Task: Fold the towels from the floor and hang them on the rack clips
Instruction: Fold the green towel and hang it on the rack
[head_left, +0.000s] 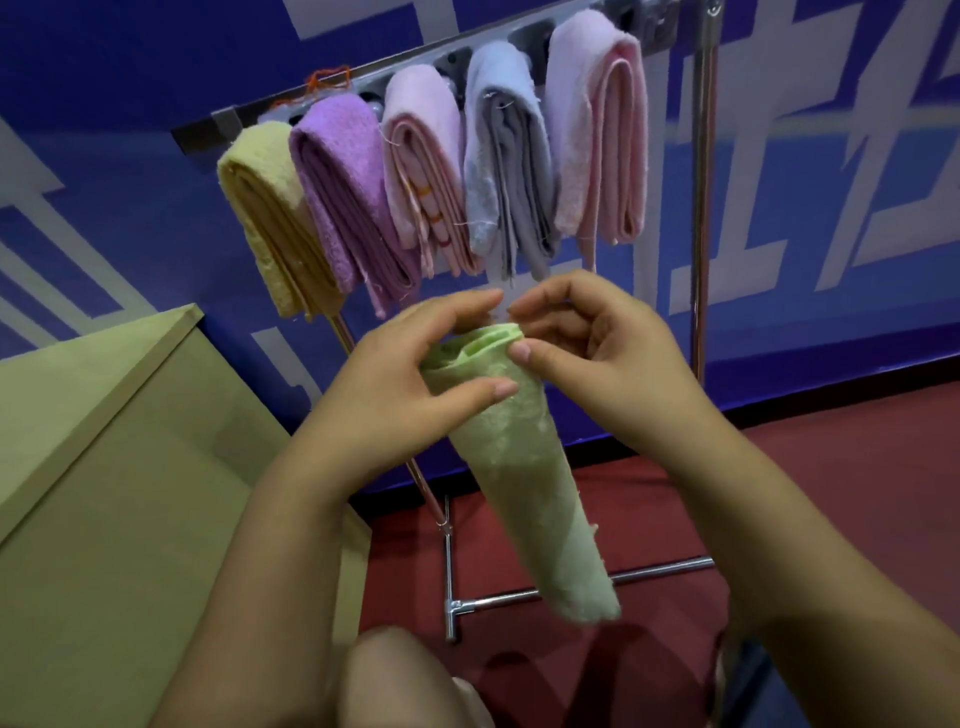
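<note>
— What do we see at the hands?

— We see the left hand (410, 384) curled round the upper end of a folded, pale green terry towel (524, 478), thumb across its front and fingers behind. The right hand (597, 353) pinches the same top edge from the other side, thumb tip on the fold, fingers bent above it. Both hands grip it; neither is slack.

— And where does that towel sit?

— We find it held in the air in front of the rack, hanging down and to the right in a long narrow fold, its lower end over the dark red floor (831, 467).

— What lies beyond?

— We count five folded towels hanging side by side from the grey clip bar (208, 127) of a chrome metal rack (702, 208): a yellow towel (270, 218), a purple towel (348, 192), a pink striped towel (423, 171), a grey-blue towel (506, 156), and a pale pink towel (597, 130). To the left stands a tan cardboard box (104, 493); behind is a blue wall with pale lettering (130, 62).
</note>
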